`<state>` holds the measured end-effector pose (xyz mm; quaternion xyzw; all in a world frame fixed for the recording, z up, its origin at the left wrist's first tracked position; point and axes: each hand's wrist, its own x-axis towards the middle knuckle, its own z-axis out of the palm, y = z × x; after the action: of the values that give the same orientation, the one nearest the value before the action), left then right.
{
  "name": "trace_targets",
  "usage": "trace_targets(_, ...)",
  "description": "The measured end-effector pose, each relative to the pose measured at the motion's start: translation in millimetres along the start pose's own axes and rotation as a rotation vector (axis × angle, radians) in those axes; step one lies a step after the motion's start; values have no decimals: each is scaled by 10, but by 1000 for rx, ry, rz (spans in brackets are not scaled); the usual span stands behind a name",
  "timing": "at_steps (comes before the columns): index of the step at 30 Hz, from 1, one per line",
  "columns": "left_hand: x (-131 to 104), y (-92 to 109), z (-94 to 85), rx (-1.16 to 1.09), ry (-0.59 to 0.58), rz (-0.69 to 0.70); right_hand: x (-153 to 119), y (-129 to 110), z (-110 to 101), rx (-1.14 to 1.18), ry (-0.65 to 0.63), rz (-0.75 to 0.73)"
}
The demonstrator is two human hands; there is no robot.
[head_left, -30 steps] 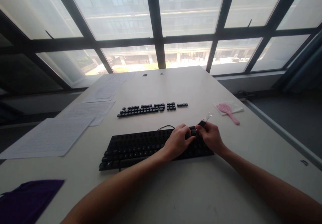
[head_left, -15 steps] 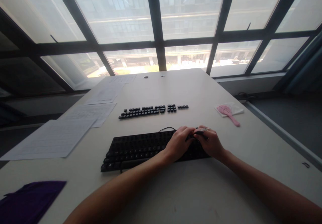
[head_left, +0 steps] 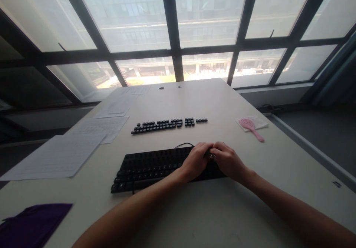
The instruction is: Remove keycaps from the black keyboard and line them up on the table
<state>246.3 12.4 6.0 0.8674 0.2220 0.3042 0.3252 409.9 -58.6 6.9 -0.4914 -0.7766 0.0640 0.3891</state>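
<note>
A black keyboard [head_left: 155, 166] lies on the white desk, with some of its keys still showing in the lower rows and darker rows above. My left hand [head_left: 196, 159] rests over its right part, fingers curled and pinched together; what they hold is hidden. Pressed against it, my right hand [head_left: 227, 160] is closed around something dark that shows only in slivers between the hands. Behind the keyboard, loose black keycaps [head_left: 157, 126] stand in rows, with a small block of keycaps [head_left: 189, 121] and a short row [head_left: 201, 120] to the right.
On the right lies a pink hairbrush [head_left: 251, 128] on a clear wrapper. Papers [head_left: 52, 157] cover the desk's left side, and purple cloth [head_left: 36, 224] lies at the near left corner. A small dark item [head_left: 336, 184] sits near the right edge. Windows rise beyond the desk.
My right hand has shifted slightly left and turned inward against the left. The dark tool with thin silvery wire seen in it before is now mostly hidden. The view has tilted slightly up.
</note>
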Motion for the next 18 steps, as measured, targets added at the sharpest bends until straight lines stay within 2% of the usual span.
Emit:
trace_targets(5,-15,32,1,-17,29,13,23,-16,40,174,218,229)
trace_targets(13,-59,80,-8,53,56,55,66,29,1,448,282,500)
trace_targets(18,-41,65,24,79,70,83,75,73,13,587,316,611)
